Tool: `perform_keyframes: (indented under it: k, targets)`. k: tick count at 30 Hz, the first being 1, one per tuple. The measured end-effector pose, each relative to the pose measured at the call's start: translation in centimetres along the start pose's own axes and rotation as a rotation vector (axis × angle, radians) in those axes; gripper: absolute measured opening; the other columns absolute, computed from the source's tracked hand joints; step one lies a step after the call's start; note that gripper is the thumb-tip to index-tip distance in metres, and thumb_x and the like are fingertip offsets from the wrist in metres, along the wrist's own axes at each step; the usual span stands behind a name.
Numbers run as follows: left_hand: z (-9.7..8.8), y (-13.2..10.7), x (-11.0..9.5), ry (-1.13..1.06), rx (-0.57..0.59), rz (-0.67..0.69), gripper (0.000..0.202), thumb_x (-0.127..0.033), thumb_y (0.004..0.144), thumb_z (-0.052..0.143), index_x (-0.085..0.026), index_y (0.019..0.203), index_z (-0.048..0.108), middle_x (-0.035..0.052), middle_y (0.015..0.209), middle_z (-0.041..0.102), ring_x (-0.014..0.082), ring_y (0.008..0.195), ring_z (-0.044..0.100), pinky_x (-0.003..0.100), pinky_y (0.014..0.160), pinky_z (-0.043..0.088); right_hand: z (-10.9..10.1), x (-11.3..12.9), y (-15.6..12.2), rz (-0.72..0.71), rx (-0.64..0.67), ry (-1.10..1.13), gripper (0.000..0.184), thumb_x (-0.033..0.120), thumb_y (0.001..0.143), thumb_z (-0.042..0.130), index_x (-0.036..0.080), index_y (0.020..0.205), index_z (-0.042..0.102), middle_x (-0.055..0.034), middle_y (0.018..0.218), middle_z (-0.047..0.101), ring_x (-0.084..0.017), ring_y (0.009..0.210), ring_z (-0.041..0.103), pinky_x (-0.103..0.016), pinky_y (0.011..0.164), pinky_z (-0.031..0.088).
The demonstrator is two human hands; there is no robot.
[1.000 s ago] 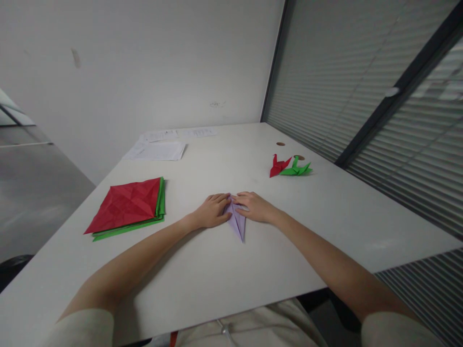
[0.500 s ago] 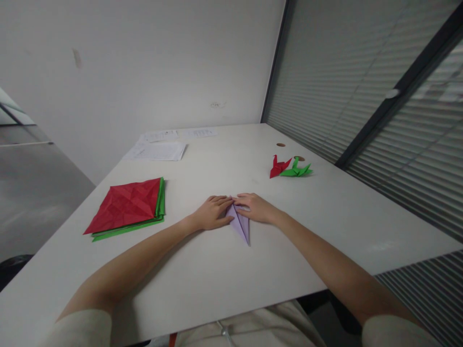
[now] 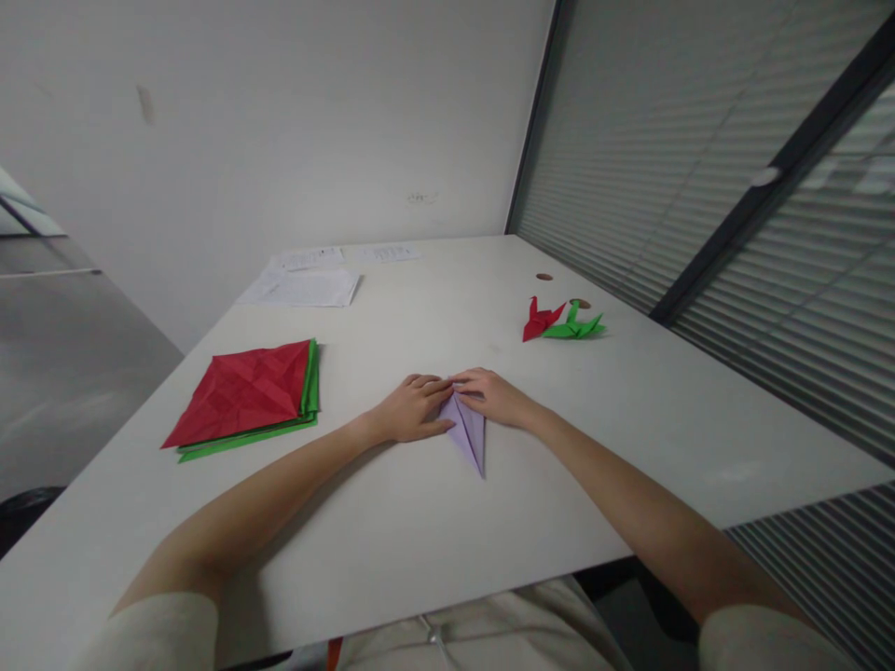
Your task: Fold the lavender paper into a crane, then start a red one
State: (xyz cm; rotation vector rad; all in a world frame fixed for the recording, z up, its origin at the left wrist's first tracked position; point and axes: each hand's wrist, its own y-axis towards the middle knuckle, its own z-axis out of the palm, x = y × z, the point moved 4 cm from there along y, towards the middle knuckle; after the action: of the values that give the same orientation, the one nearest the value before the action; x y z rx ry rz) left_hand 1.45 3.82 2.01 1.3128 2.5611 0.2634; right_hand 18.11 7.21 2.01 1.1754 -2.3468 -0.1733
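Note:
A light purple sheet of origami paper (image 3: 471, 434), folded into a narrow kite shape, lies on the white table with its long point toward me. My left hand (image 3: 412, 410) grips its left side, thumb on the paper and fingers reaching over the upper end. From the right, my right hand (image 3: 493, 398) pinches the same upper end, its fingertips meeting those of my left hand. The fingers cover the paper's top part, so the fold there is hidden.
A pile of creased red paper (image 3: 252, 391) over green sheets (image 3: 311, 382) sits at the left. To the right stand a red paper crane (image 3: 538, 321) and a green paper crane (image 3: 574, 325). Printed sheets (image 3: 308, 287) lie at the back left, near the wall.
Both hands stay on the purple paper with only slight finger movement at its upper end. A little more of the paper's right side shows below my right hand.

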Motion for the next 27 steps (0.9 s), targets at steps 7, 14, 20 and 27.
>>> perform_keyframes:
  k: [7, 14, 20, 27]
  targets:
    - [-0.2, -0.1, -1.4, -0.020, 0.026, 0.076, 0.061, -0.056, 0.089, 0.044, -0.018, 0.136, 0.046, 0.0145, 0.137, 0.051, 0.0284, 0.124, 0.048, 0.044, 0.104, 0.035, -0.4, -0.4, 0.0, 0.031, -0.028, 0.086, 0.019, 0.021, 0.088, 0.055, 0.021, 0.086, 0.074, -0.0059, 0.100, 0.072, -0.020, 0.098, 0.062, -0.038, 0.093, 0.046]
    - [0.1, -0.2, -1.4, -0.022, 0.033, 0.042, 0.062, -0.058, 0.087, 0.046, -0.019, 0.136, 0.046, 0.0149, 0.141, 0.047, 0.0300, 0.127, 0.045, 0.046, 0.105, 0.035, -0.3, -0.8, -0.2, 0.030, -0.075, -0.009, 0.025, 0.016, 0.087, 0.052, 0.020, 0.101, 0.072, -0.0089, 0.103, 0.068, -0.021, 0.098, 0.060, -0.040, 0.091, 0.046]
    - [0.0, -0.2, -1.3, -0.011, 0.015, 0.029, 0.062, -0.059, 0.087, 0.045, -0.023, 0.137, 0.045, 0.0138, 0.142, 0.045, 0.0302, 0.127, 0.045, 0.046, 0.103, 0.035, -0.1, -1.0, -0.3, 0.043, -0.035, -0.042, 0.022, 0.023, 0.088, 0.056, 0.021, 0.102, 0.073, -0.0094, 0.104, 0.065, -0.021, 0.100, 0.057, -0.040, 0.092, 0.045]
    - [-0.4, -0.4, -1.6, 0.086, -0.039, -0.090, 0.064, -0.067, 0.084, 0.042, -0.025, 0.132, 0.051, 0.0143, 0.126, 0.053, 0.0321, 0.113, 0.050, 0.050, 0.098, 0.036, -0.7, -0.6, -0.2, 0.067, 0.045, 0.030, 0.024, 0.033, 0.088, 0.058, 0.024, 0.107, 0.071, -0.0077, 0.103, 0.066, -0.021, 0.096, 0.059, -0.038, 0.090, 0.045]
